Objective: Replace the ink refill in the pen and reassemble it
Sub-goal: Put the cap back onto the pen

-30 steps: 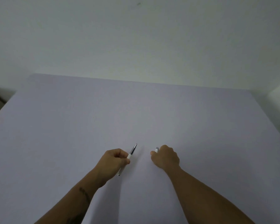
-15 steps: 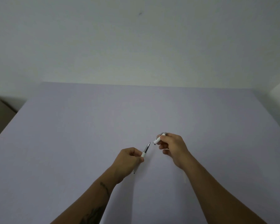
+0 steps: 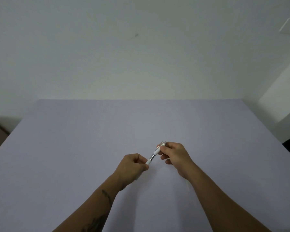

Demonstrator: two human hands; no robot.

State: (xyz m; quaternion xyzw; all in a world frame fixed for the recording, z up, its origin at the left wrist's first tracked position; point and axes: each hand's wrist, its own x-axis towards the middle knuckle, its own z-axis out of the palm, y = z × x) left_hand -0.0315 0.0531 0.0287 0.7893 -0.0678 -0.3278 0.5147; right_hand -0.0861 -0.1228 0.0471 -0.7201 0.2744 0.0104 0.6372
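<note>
1. Pinching the lower barrel (image 3: 148,162) of the pen between thumb and fingers of the left hand (image 3: 132,166), closed around it, with the barrel's tail end poking out below the palm.
2. Gripping the upper barrel (image 3: 158,150) in the closed fingertips of the right hand (image 3: 173,155), clip end pointing up and away.
3. Holding both halves in one slanted line above the table (image 3: 74,148), well clear of its surface, midway between the two hands.
4. Bridging the halves with a short silvery section (image 3: 151,157), apparently the refill or its metal sleeve, already entering the upper barrel.
5. Judging the pen as light, stiff and thin; probably smooth plastic, so likely slippery under a twisting grip.
6. Taking hold best close to the joint on each half, keeping the halves coaxial so nothing binds or bends.
7. Treating the exposed section as the fragile part; avoiding side load on it while closing the gap.
8. Reading the task as late: reassembly under way, joint not yet closed.
</note>
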